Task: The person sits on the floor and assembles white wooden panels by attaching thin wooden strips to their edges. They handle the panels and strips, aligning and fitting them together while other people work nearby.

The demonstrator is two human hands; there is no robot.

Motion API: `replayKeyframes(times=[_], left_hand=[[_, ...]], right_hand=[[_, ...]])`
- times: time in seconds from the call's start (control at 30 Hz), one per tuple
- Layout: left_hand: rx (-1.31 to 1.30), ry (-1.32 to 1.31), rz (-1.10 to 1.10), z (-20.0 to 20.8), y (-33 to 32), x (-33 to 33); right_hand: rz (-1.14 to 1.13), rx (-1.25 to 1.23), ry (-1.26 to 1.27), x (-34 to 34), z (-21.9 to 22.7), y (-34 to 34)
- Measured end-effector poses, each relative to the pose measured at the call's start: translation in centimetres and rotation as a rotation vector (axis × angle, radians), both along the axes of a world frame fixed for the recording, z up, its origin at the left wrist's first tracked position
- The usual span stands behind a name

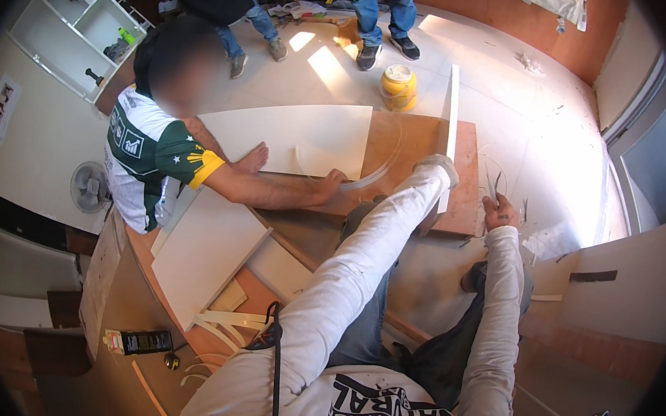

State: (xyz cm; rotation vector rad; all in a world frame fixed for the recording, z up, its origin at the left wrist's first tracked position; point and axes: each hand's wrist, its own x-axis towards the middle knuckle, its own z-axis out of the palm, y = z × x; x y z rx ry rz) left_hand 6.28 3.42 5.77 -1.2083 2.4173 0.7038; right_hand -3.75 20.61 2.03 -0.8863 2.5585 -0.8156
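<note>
while the left sleeve (352, 264) slants up and to the right across the body, the arm stretched long and nearly straight, the left hand (438, 168) sits at the side of a narrow white board (453, 116); its fingers are hidden, so i cannot tell whether they are closed on it. the board is seen nearly edge-on over a brown box (465, 171), in front of the person. the right sleeve (499, 315) rises more steeply, the forearm almost vertical in the view, and the right hand (502, 213) is beyond the box's right side, its fingers curled around a slim tool (493, 188) that points upward. the two hands are apart, the right one a little lower in the view. to the left, a co-worker's hand (333, 184) is by a pale curved strip (370, 178), near a large white panel (299, 135). past the box stands a yellow bucket (398, 96).
</note>
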Motion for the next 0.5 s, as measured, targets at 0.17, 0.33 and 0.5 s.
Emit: replayKeyframes(times=[0.17,0.33,0.5], left_hand=[[-0.002,0.003,0.003,-0.3,0.0,-0.4],[0.0,0.016,0.013,-0.6,-0.1,-0.4],[-0.003,0.011,0.017,-1.2,-0.5,0.3]], right_hand=[[0.001,-0.008,0.001,-0.1,0.0,0.1],[0.004,0.003,0.02,-0.1,0.1,0.1],[0.0,-0.005,0.025,0.7,0.0,0.1]])
